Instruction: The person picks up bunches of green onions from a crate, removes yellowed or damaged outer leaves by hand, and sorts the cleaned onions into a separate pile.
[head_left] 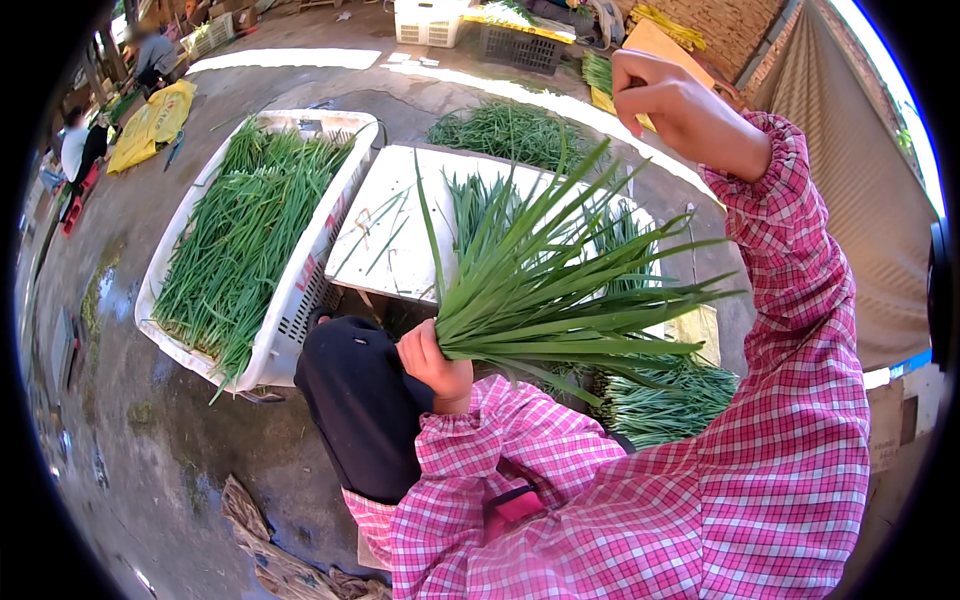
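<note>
My left hand point(436, 366) is closed round the base of a bunch of garlic chives point(560, 290), whose long flat leaves fan out to the right. Raised at the upper right, my right hand point(680, 105) has its fingers curled inward, well apart from the bunch. Whatever those fingers hold, if anything, is hidden. Behind the held bunch lies a white board point(385, 235) with loose leaves and more chives on it. To the left, a white plastic crate point(150, 290) is filled with chives point(250, 240).
A heap of chives point(510, 130) lies on the floor beyond the board, and a pile point(665, 400) lies at its near right. Crates point(425, 25) stand at the back. Two people point(75, 145) sit at the far left near a yellow sack point(152, 127). A cloth point(255, 530) lies below.
</note>
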